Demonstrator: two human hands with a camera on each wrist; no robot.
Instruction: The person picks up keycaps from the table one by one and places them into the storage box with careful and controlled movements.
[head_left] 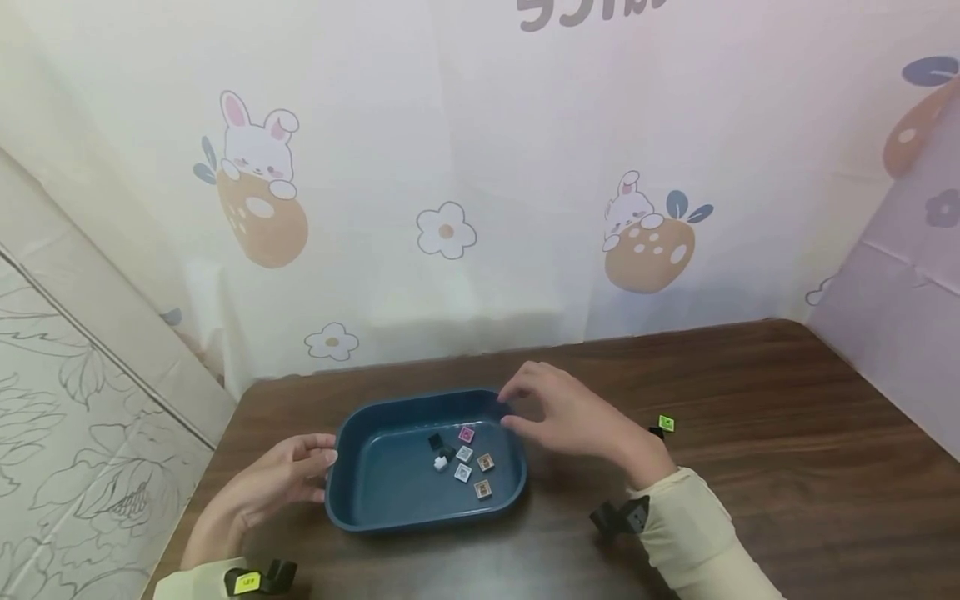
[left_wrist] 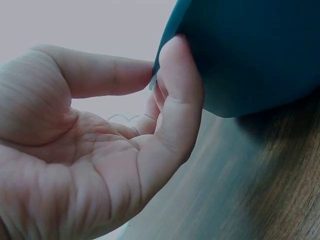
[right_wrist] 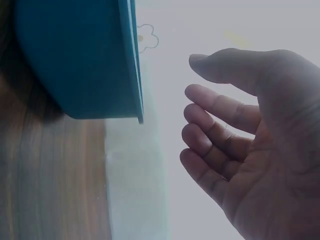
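A dark teal tray [head_left: 397,504] lies on the wooden table. My left hand [head_left: 281,475] pinches its left rim, thumb on one side and a curled index finger on the other, as the left wrist view shows. My right hand [head_left: 566,417] hovers over the tray's right end with fingers loosely bent; a gap shows between it and the rim in the right wrist view. Toward the right inside the tray lie a magenta tile [head_left: 467,434], pale square tiles [head_left: 463,473], tan tiles [head_left: 483,489], black pieces [head_left: 437,442] and a small white piece [head_left: 440,463].
A bright green tile [head_left: 667,423] sits on the table [head_left: 787,467] to the right, beside a small black piece [head_left: 657,432] partly behind the right forearm. Behind the table hangs a pale curtain [head_left: 510,275] printed with rabbits and flowers.
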